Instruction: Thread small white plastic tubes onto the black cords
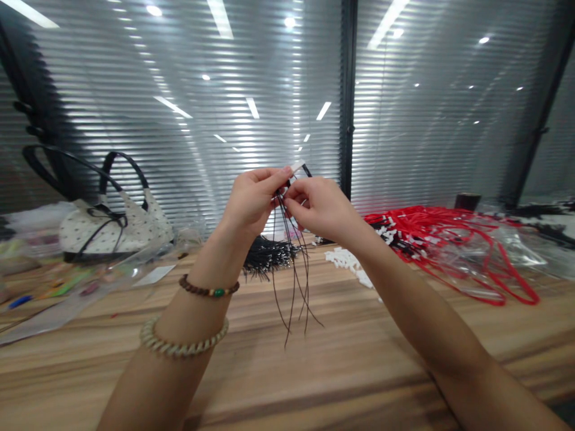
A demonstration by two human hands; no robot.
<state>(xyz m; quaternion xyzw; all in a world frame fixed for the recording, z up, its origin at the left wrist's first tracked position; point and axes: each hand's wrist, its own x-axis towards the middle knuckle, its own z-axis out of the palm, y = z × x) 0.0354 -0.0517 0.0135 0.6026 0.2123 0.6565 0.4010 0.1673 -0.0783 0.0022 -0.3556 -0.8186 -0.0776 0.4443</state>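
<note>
Raised above the table, my left hand (254,199) pinches a small white plastic piece (297,167) and the top of several thin black cords (294,286). The loose ends of these cords hang down and spread apart over the tabletop. Close beside it, my right hand (321,205) has thumb and forefinger closed at the upper part of the cords; my fingers hide the exact grip. A short black strip (307,170) sticks up beside the white piece, just above the right knuckles.
Behind my hands lies a bundle of black cords (272,256) with shiny tips. White plastic pieces (345,261) are scattered right of it. Red lanyards (431,222) and clear plastic bags (516,250) pile up at right. A spotted handbag (114,230) stands at left, near a blue pen-like object (20,301).
</note>
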